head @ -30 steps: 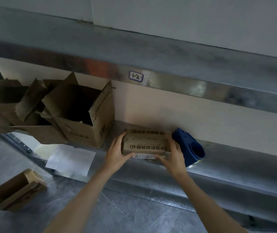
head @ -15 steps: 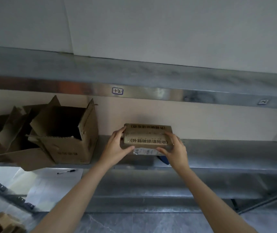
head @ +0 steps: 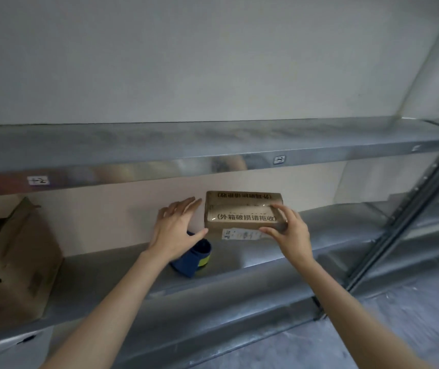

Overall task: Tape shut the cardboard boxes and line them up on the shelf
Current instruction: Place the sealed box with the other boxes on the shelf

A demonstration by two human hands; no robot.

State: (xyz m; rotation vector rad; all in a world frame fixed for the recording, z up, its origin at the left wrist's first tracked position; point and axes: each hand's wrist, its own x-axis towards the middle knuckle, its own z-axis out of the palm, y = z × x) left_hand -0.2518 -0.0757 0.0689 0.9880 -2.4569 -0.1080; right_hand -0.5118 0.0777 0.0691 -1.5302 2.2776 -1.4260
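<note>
Two forearms rise from the lower edge of the view toward the middle shelf (head: 266,267). The left hand (head: 175,227) is open, fingers straight and close together, thumb splayed. Its fingertips lie just beside the upper left corner of the taped box (head: 242,209); contact cannot be confirmed. The right hand (head: 291,231) pinches the box's right end, forefinger over the top edge and thumb under the lower edge.

Beneath the left hand a blue tape dispenser (head: 191,259) lies on the shelf board. The taped box is level, lengthwise to the viewer, close to the back wall (head: 106,217). Clear tape glints across its printed face, and a white label (head: 239,234) shows at its lower front. Whether its underside rests on the board cannot be told.

At far left an open carton (head: 13,262) stands on the same shelf, flaps up and unsealed. Above runs the upper shelf (head: 213,145).

Assessment: sealing of this box appears complete, and the step in hand is placement. The next move calls for setting the box flat and square to the wall, leaving room beside it for a row and clearing the dispenser. The open carton remains to be taped.
</note>
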